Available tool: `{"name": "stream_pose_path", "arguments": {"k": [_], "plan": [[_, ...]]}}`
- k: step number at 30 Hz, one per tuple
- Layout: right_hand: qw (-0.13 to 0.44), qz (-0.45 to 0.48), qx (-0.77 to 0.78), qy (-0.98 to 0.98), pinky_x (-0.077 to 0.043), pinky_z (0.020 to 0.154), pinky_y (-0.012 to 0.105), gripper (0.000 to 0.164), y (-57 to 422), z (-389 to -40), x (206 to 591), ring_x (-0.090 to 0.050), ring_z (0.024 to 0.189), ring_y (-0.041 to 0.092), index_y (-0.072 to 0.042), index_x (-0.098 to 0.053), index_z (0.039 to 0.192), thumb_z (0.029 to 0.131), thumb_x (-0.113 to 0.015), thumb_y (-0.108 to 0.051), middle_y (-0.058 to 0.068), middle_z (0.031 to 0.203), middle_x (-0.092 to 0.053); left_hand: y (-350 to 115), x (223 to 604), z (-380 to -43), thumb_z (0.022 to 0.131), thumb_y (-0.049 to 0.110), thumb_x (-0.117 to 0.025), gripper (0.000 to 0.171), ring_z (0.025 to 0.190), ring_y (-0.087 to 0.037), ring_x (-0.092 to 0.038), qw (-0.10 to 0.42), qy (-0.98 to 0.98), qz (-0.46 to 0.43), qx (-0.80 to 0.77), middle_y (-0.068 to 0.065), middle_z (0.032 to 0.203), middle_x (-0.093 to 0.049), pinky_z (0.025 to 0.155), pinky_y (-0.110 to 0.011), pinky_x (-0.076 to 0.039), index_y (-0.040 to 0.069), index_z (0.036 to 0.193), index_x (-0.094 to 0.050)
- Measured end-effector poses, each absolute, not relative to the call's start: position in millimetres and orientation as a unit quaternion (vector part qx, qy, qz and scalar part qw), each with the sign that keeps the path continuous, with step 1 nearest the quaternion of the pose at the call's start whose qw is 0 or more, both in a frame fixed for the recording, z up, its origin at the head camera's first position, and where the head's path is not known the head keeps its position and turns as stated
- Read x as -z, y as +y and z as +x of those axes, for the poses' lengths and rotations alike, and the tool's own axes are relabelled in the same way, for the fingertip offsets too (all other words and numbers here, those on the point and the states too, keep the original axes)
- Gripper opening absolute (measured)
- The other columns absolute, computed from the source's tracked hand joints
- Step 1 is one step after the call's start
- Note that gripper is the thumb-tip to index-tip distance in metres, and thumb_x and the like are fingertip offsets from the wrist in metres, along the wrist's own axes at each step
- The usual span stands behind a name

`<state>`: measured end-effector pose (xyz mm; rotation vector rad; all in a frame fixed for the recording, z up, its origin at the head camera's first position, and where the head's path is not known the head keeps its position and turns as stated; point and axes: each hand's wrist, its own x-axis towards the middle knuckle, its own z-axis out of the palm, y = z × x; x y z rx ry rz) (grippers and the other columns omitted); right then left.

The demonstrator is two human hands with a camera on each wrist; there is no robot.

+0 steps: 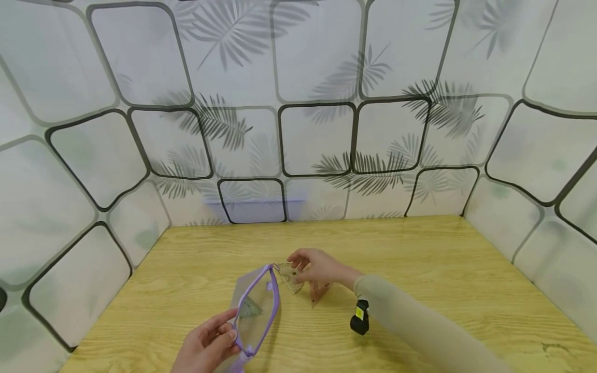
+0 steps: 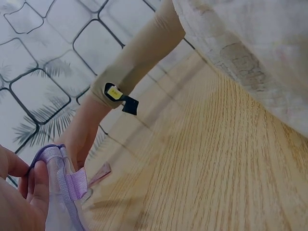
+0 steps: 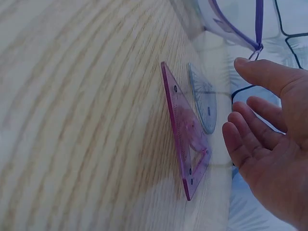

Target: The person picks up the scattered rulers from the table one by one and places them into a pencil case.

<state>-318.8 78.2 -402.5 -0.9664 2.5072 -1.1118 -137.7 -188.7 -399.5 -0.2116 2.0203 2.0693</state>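
Note:
A translucent zip pouch [image 1: 240, 290] with purple edging stands with its mouth spread open. My left hand [image 1: 207, 339] pinches its near edge between thumb and fingers. Inside the pouch shows a greenish set square [image 1: 250, 309]. Just right of the pouch, my right hand [image 1: 322, 265] hovers over a clear protractor [image 1: 286, 277], fingers loosely bent with nothing between them. A pink set square [image 3: 180, 130] lies on the table beside the protractor, partly under the right hand in the head view.
The wood-grain table [image 1: 396, 243] is enclosed at the back and sides by patterned curtains [image 1: 317, 140] with leaf prints. A small black device with a yellow label [image 1: 359, 316] is strapped to the right sleeve.

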Motion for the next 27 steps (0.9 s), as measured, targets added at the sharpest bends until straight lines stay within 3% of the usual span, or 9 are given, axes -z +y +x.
{"name": "stream_pose_path", "arguments": {"k": [15,27], "plan": [[0.111,-0.306,0.347,0.879,-0.053,0.095,0.041,0.055,71.0,-333.0,414.4,-0.061,0.111,0.024,-0.005,-0.057,0.133,0.085,-0.078,-0.021,0.008,0.119,-0.064,-191.6,398.8,-137.2,0.098,0.005,-0.056,0.063,0.084,-0.01,-0.063,0.126,0.695,-0.051,-0.706,0.002,0.093,-0.054,0.08,-0.023,-0.06,-0.015,0.149,-0.025],[0.118,-0.302,0.332,0.886,-0.052,0.096,0.04,0.057,67.3,-339.0,421.6,-0.06,0.108,0.022,-0.005,-0.058,0.133,0.084,-0.08,-0.024,0.008,0.118,-0.063,-189.0,397.4,-136.1,0.097,0.005,-0.056,0.063,0.083,-0.011,-0.063,0.125,0.697,-0.054,-0.704,0.001,0.093,-0.054,0.079,-0.024,-0.06,-0.016,0.148,-0.026]]}}
